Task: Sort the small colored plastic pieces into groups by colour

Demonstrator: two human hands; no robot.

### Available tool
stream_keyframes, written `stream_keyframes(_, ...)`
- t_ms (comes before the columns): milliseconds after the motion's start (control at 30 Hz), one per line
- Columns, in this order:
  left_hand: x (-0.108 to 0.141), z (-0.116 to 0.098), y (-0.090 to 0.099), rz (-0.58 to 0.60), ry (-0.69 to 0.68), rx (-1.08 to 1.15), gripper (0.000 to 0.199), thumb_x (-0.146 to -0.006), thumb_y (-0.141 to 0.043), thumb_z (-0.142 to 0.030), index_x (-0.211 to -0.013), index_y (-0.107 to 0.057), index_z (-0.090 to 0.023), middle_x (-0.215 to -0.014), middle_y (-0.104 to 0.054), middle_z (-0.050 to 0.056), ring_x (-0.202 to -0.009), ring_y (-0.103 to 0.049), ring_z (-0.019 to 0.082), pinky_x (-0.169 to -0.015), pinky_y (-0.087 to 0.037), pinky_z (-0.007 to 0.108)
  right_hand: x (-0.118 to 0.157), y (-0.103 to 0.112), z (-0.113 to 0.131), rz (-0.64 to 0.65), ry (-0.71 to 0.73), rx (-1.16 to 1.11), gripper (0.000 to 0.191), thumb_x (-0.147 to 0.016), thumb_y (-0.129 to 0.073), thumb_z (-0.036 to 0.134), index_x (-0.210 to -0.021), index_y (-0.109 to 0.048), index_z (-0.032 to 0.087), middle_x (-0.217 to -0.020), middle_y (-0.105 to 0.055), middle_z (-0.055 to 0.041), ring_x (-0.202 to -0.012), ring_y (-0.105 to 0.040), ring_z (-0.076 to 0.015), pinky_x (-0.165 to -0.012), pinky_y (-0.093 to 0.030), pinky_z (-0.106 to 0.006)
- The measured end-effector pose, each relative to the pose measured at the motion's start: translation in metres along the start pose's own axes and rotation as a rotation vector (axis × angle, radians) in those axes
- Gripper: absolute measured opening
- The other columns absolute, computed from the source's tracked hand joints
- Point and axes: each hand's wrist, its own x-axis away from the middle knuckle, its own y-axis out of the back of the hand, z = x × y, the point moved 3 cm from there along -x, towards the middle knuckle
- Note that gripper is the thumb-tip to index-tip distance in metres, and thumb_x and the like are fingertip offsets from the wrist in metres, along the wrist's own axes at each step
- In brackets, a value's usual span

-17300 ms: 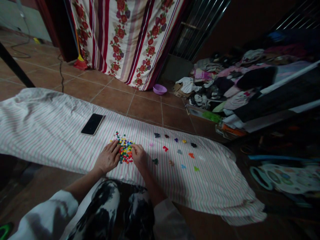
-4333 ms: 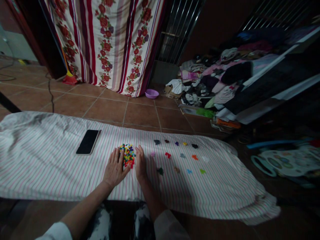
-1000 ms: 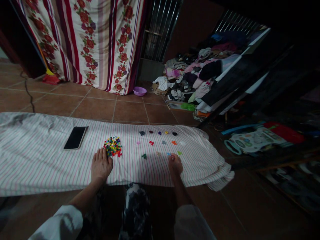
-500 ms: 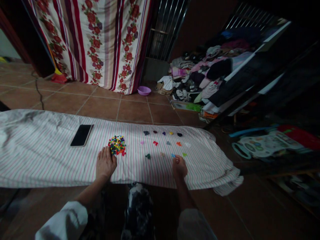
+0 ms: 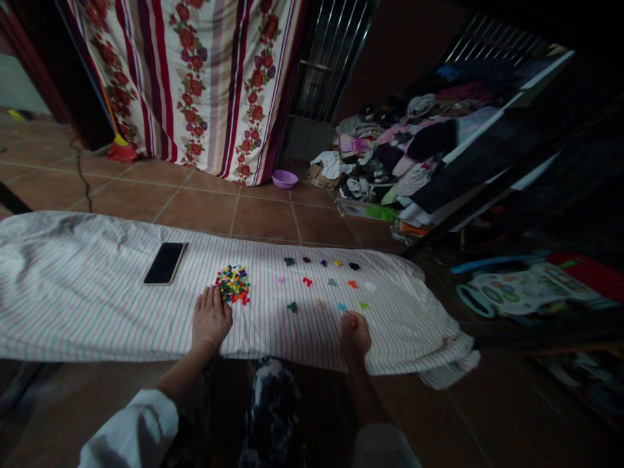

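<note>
My left hand (image 5: 212, 318) lies flat on the striped cloth (image 5: 263, 338), its fingertips at the near left edge of a mixed heap of small coloured pieces (image 5: 234, 284). My right hand (image 5: 355, 331) is closed, with thumb and fingers together, just on the near side of the light blue pieces (image 5: 342, 306). Whether anything is between those fingers is hidden. Small groups sorted by colour form three rows, among them dark green pieces (image 5: 292, 307), beige pieces (image 5: 320, 303), lime green pieces (image 5: 363, 305), orange pieces (image 5: 352, 285) and black pieces (image 5: 354, 266).
A phone (image 5: 166, 263) lies on the cloth left of the heap. Beyond the cloth, a purple basin (image 5: 285, 179) stands on the tiled floor by a floral curtain (image 5: 219, 84). A pile of clothes (image 5: 390, 143) is at the back right.
My right hand has drawn back slightly toward me from the light blue pieces. My left hand stays by the heap. The whole view has shifted a little.
</note>
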Motion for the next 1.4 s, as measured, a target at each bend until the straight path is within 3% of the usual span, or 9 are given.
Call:
stream_keyframes(133, 0.0, 0.0, 0.001, 0.001, 0.011, 0.027, 0.057, -0.085, -0.039, -0.029, -0.135, -0.045, -0.003, -0.136, -0.053, 0.024, -0.134, -0.043, 0.033, -0.11, -0.033, 0.051, 0.007, -0.003, 0.013, 0.041, -0.012, -0.112, 0.042, -0.081, -0.039, 0.051, -0.092, -0.062, 0.018, -0.092, -0.069, -0.0107, -0.083, -0.061, -0.0234, -0.074, -0.046, -0.033)
stream_keyframes(267, -0.001, -0.001, 0.002, 0.004, 0.012, 0.007, 0.054, -0.086, -0.037, -0.029, -0.131, -0.049, -0.001, -0.135, -0.054, 0.025, -0.133, -0.045, 0.033, -0.11, -0.033, 0.049, 0.03, -0.018, 0.052, 0.151, 0.198, -0.26, 0.043, -0.085, -0.04, 0.054, -0.092, -0.061, 0.017, -0.093, -0.068, -0.0122, -0.085, -0.063, -0.0225, -0.076, -0.049, -0.034)
stream_keyframes(500, -0.001, -0.001, 0.002, 0.004, 0.021, 0.001, 0.052, -0.087, -0.037, -0.028, -0.128, -0.051, 0.0, -0.133, -0.056, 0.024, -0.132, -0.046, 0.032, -0.11, -0.034, 0.048, 0.088, -0.055, 0.142, 0.411, 0.598, -0.371, 0.028, -0.092, -0.042, 0.035, -0.093, -0.064, 0.018, -0.085, -0.066, -0.0063, -0.071, -0.06, -0.0156, -0.069, -0.05, -0.028)
stream_keyframes(633, -0.001, -0.001, 0.001, 0.009, 0.022, 0.022, 0.053, -0.087, -0.038, -0.028, -0.131, -0.049, 0.0, -0.135, -0.054, 0.025, -0.133, -0.045, 0.033, -0.11, -0.033, 0.05, 0.113, -0.08, 0.175, 0.547, 0.658, -0.348, 0.023, -0.087, -0.047, 0.024, -0.096, -0.068, 0.019, -0.096, -0.066, -0.0065, -0.073, -0.062, -0.0142, -0.067, -0.052, -0.026)
stream_keyframes(867, 0.0, 0.0, -0.003, 0.006, 0.023, 0.025, 0.054, -0.087, -0.037, -0.028, -0.132, -0.048, -0.001, -0.134, -0.054, 0.025, -0.133, -0.045, 0.033, -0.109, -0.034, 0.051, 0.134, -0.106, 0.206, 0.653, 0.728, -0.315, 0.028, -0.088, -0.05, 0.021, -0.108, -0.069, 0.024, -0.107, -0.064, -0.005, -0.093, -0.063, -0.0155, -0.08, -0.053, -0.026)
stream_keyframes(1100, -0.001, 0.0, -0.001, 0.016, 0.017, 0.005, 0.053, -0.088, -0.036, -0.028, -0.131, -0.049, 0.0, -0.135, -0.054, 0.025, -0.132, -0.046, 0.033, -0.109, -0.034, 0.049, 0.136, -0.122, 0.228, 0.655, 0.721, -0.196, 0.031, -0.088, -0.055, 0.024, -0.116, -0.069, 0.024, -0.107, -0.061, -0.0071, -0.099, -0.061, -0.0182, -0.089, -0.051, -0.03)
stream_keyframes(1400, -0.001, 0.0, -0.005, 0.034, 0.023, 0.014, 0.054, -0.087, -0.037, -0.028, -0.134, -0.046, -0.003, -0.138, -0.052, 0.024, -0.134, -0.043, 0.032, -0.11, -0.033, 0.052, 0.142, -0.141, 0.244, 0.656, 0.73, -0.072, 0.03, -0.087, -0.056, 0.024, -0.114, -0.07, 0.028, -0.104, -0.061, -0.0062, -0.095, -0.059, -0.0185, -0.084, -0.05, -0.028)
